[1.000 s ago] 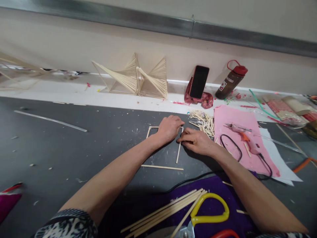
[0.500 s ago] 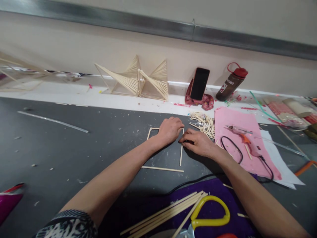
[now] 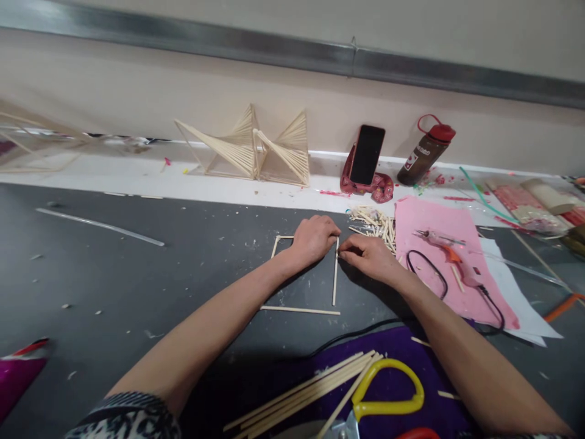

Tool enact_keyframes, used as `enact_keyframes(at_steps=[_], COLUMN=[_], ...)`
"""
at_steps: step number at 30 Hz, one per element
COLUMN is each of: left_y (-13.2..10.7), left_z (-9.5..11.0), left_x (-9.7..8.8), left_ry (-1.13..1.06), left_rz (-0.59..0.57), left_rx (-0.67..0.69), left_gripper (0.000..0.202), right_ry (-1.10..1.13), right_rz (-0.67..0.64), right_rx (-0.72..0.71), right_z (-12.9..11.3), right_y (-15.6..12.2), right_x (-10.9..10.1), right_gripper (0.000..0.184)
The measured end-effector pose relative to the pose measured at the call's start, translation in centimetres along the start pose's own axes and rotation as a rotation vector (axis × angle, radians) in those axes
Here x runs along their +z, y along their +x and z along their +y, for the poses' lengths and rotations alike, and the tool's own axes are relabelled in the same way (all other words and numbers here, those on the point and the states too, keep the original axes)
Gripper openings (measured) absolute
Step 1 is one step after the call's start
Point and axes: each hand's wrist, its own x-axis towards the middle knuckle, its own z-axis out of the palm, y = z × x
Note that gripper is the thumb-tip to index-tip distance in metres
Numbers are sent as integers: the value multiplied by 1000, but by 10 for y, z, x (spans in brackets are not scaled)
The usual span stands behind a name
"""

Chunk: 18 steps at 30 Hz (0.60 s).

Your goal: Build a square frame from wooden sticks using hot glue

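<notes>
A square frame of thin wooden sticks (image 3: pixel 300 310) lies flat on the dark grey table (image 3: pixel 137 274). My left hand (image 3: pixel 313 238) rests on the frame's top right corner, fingers curled down over the top stick. My right hand (image 3: pixel 368 257) pinches the upper end of the right side stick (image 3: pixel 335 280) beside that corner. The two hands almost touch. The bottom stick lies free near my forearms.
A pile of short stick pieces (image 3: pixel 377 224) sits right of my hands. A glue gun (image 3: pixel 450 256) with black cord lies on pink paper (image 3: pixel 434 256). Long sticks (image 3: pixel 301 393) and yellow-handled scissors (image 3: pixel 388 390) lie on purple cloth in front. A stick model (image 3: pixel 251 149), phone (image 3: pixel 367 154) and bottle (image 3: pixel 425 149) stand against the wall.
The right side stick has swung from slanting to nearly upright, its lower end now closer to the bottom stick. My right hand shifted slightly up towards the corner.
</notes>
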Motion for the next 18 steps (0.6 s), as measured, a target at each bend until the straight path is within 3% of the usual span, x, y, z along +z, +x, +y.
enact_keyframes(at_steps=[5, 18], left_y=[5, 6], left_z=[0, 4], left_x=[-2, -3], left_ry=[13, 43], left_rz=[-31, -46], left_rx=[-9, -56], left_gripper=[20, 23], right_ry=[254, 360], right_rz=[71, 160], right_rx=[223, 220], right_z=[10, 14], right_y=[2, 6], right_x=[3, 8], right_gripper=[15, 15])
